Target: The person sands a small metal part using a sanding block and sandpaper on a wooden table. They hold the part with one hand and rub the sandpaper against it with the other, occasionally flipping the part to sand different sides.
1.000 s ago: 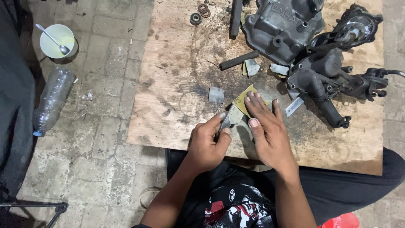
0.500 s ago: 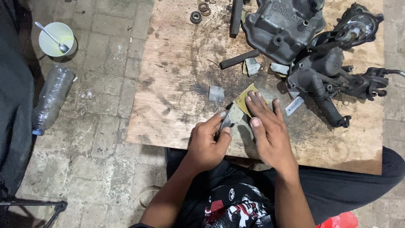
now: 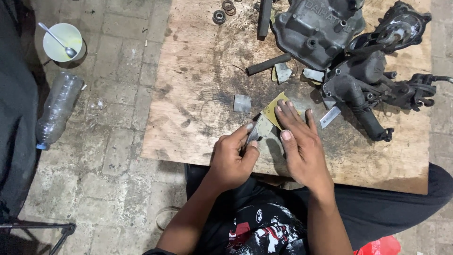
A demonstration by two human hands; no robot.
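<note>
Sandpaper sheet [image 3: 272, 112], yellow back up, lay flat on the plywood board [image 3: 198, 94], near the board's front edge and roughly mid-width. Right hand [image 3: 302, 146] was spread open on it, fingers extended, palm down, pinning it; gripped nothing. Left hand [image 3: 232, 156], just left of the sheet, was closed in a pinch on a small thin metal piece [image 3: 255, 133], its tip on the sheet's lower left corner. Couldn't tell what the piece was, too small.

Risks, as I judged them:
- Sheet was held only by flat finger pressure. A hard stroke could have made it skid or buckle.
- Left fingertips sat very close to the abrasive; a slip of the pinch would have scraped skin.
- Piece was tiny and held at one end; tilt would have rounded an edge instead of keeping it flat.
- Loose metal blade [image 3: 330, 116] lay just right of the sheet, beside the right hand's fingers; a sideways slide could have caught it.

Further out from the sheet: small grey block [image 3: 242, 103] just left, black rod [image 3: 269, 64] behind, greasy engine cover [image 3: 316, 28] and dark housing assembly [image 3: 373, 89] behind-right. Well left, off the board: empty plastic bottle [image 3: 59, 108], bowl with spoon [image 3: 63, 41].
</note>
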